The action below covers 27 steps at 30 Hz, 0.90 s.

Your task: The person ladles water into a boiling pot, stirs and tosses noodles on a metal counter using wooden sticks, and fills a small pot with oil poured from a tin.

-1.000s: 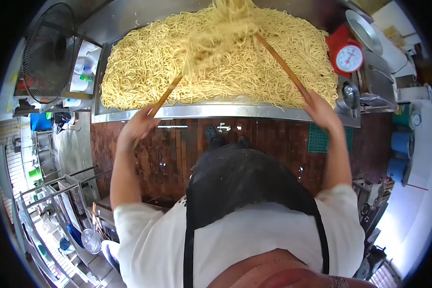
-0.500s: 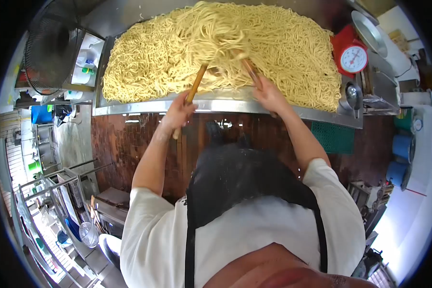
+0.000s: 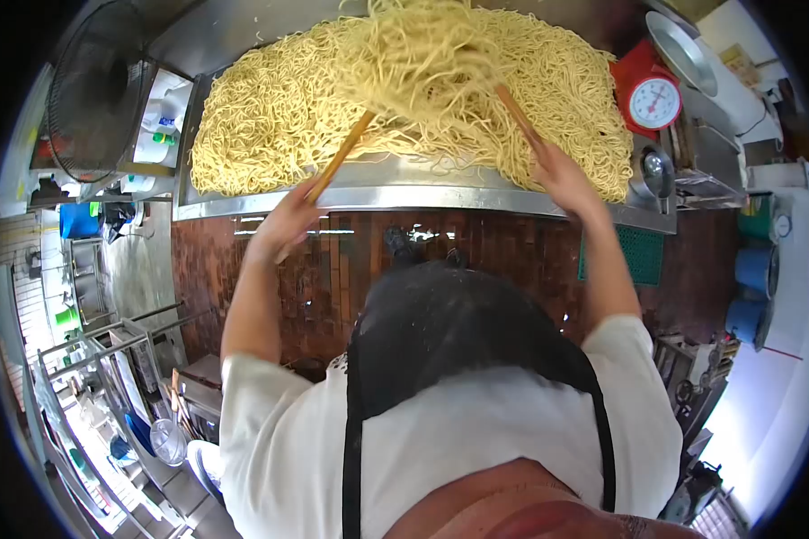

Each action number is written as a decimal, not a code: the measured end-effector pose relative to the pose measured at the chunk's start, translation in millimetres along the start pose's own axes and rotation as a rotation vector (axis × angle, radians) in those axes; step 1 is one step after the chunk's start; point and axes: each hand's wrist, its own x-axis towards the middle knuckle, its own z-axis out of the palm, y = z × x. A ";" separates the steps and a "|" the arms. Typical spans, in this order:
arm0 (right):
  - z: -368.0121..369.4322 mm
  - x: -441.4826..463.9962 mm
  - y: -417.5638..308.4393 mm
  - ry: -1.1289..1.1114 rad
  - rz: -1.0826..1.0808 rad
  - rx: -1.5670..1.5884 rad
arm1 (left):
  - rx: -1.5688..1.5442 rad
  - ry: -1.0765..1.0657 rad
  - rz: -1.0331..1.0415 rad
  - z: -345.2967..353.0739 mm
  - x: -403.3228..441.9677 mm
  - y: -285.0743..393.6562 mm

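A wide heap of yellow noodles (image 3: 270,126) covers the metal tray table (image 3: 404,196) in front of me. My left hand (image 3: 286,220) is wrapped round a long wooden stick (image 3: 343,154), whose far end goes into the noodles. Closed round a second wooden stick (image 3: 517,115) is my right hand (image 3: 564,180), and that stick also reaches into the heap. Between the two sticks a loose clump of noodles (image 3: 422,58) is lifted and blurred by motion. The sticks' far tips are hidden in it.
A red dial scale (image 3: 645,99) with a metal pan stands right of the noodles, near a metal ladle (image 3: 658,172). A fan (image 3: 94,90) stands at the left. Below the table's edge lies a green crate (image 3: 634,256) on the brown tiled floor.
Both hands have moved apart, the left one to the left and down, the right one to the right. The noodle clump between the sticks is larger and more spread.
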 end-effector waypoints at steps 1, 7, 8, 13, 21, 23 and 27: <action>-36.3 -37.5 -7.1 -0.142 0.189 -0.104 | -0.021 0.005 -0.095 -22.6 -32.8 -9.5; -38.5 -144.9 44.1 -0.276 0.292 -0.007 | 0.388 0.127 -0.125 -5.4 -70.6 -62.7; 21.2 -123.2 73.2 -0.151 0.151 0.014 | 0.424 0.100 -0.022 14.3 -26.7 -86.8; 75.0 -29.7 22.7 -0.156 0.480 0.686 | 0.500 -0.090 0.223 102.7 44.4 9.4; -165.6 -143.1 17.5 -0.350 0.636 -0.281 | 0.220 -0.014 -0.251 -96.2 -109.6 -15.7; -196.7 -150.7 -27.1 -0.278 0.572 -0.411 | 0.509 0.084 0.043 -98.5 -73.1 -38.2; -215.6 -122.6 -88.5 0.051 0.406 -0.363 | 0.325 -0.027 0.040 -6.5 50.0 -20.7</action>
